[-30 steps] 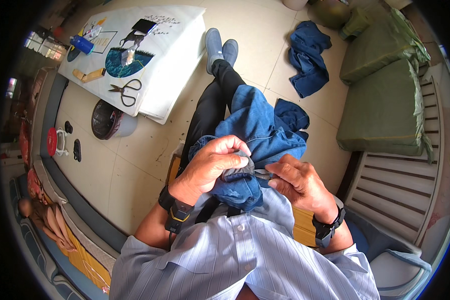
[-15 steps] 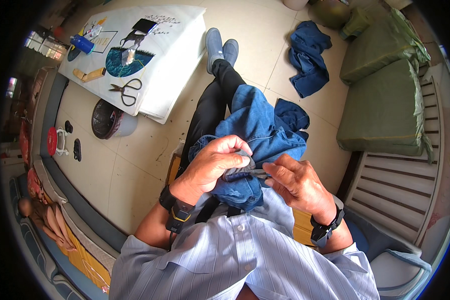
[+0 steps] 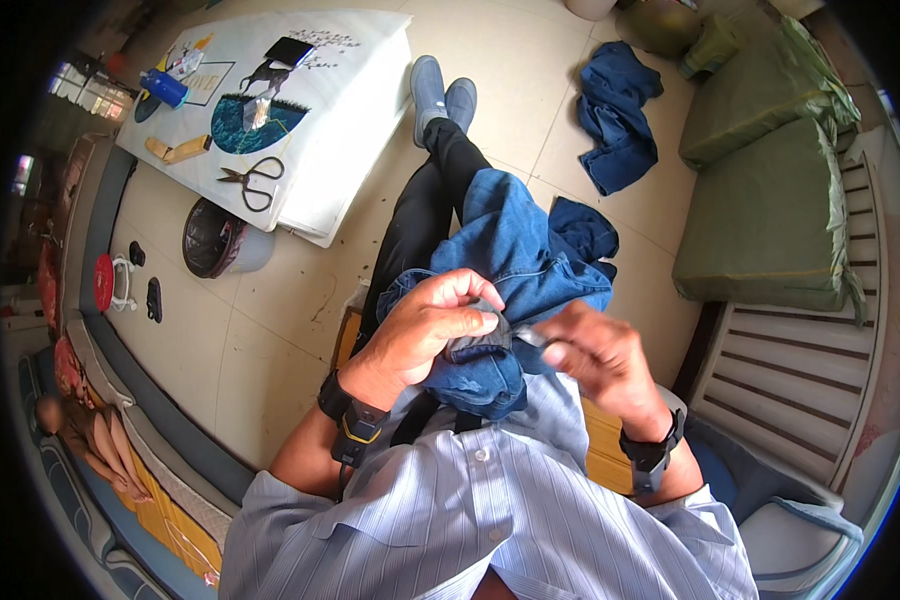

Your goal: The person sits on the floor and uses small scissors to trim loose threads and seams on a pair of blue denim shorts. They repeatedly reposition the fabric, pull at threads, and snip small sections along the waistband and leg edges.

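Observation:
A blue denim garment (image 3: 515,235) is bunched across my lap. My left hand (image 3: 435,325) pinches a folded part of it between thumb and fingers, where a grey patch of cloth (image 3: 480,340) shows. Just to the right, my right hand (image 3: 605,355) is slightly smeared by motion, its thumb and fingers drawn together. A small pale grey piece (image 3: 530,336) lies at those fingertips, too blurred to name. Dark straps with small boxes sit on both my wrists.
On the white-covered table (image 3: 350,140) lie black scissors (image 3: 255,184) and a blue bottle (image 3: 165,88). A lined bin (image 3: 225,240) stands below. More denim (image 3: 618,115) is on the floor. Green cushions (image 3: 765,215) rest on a slatted bench (image 3: 795,375). A person (image 3: 100,445) is at far left.
My right hand has shifted a little rightward and turned, with its fingers now blurred. My left hand and the denim stay nearly in place.

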`<state>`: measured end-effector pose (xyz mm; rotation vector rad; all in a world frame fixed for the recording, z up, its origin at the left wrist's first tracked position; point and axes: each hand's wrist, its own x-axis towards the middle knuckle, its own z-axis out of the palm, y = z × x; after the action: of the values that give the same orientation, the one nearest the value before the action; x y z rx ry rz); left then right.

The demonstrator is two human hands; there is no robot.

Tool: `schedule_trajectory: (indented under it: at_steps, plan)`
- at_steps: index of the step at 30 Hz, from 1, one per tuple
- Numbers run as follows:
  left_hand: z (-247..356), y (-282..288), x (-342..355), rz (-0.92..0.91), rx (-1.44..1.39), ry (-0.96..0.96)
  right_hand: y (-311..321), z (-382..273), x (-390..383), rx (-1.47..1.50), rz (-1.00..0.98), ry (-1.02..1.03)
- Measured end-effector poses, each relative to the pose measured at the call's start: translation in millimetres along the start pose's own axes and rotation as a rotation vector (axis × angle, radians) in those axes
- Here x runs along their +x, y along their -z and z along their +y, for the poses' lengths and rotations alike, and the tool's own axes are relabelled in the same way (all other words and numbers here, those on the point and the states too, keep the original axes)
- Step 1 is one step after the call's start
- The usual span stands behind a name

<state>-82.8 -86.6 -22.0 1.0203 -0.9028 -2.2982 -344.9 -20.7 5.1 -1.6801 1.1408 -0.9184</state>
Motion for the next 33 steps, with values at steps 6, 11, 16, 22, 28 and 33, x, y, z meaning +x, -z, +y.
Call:
schedule_trajectory:
  at_steps: [6,11,16,22,28,33]
  plan:
    - [-1,2,-7,-0.022,0.004,-0.092,2,-2,-3,0.367,0.091,-0.252]
    - [1,4,-7,-0.010,0.013,-0.099,-2,3,-3,0.227,-0.011,-0.120]
    - [-2,7,-6,-0.005,0.004,-0.101,-7,5,1,0.169,-0.068,-0.123]
    - [-1,8,-7,0.026,0.011,-0.120,-13,18,0,0.402,0.019,-0.189]
    - [0,21,-11,0.124,0.180,-0.279,-11,23,5,0.822,0.171,-0.456]
    - [-4,30,-9,0.251,0.463,-0.449,-29,26,6,0.708,0.029,-0.547]
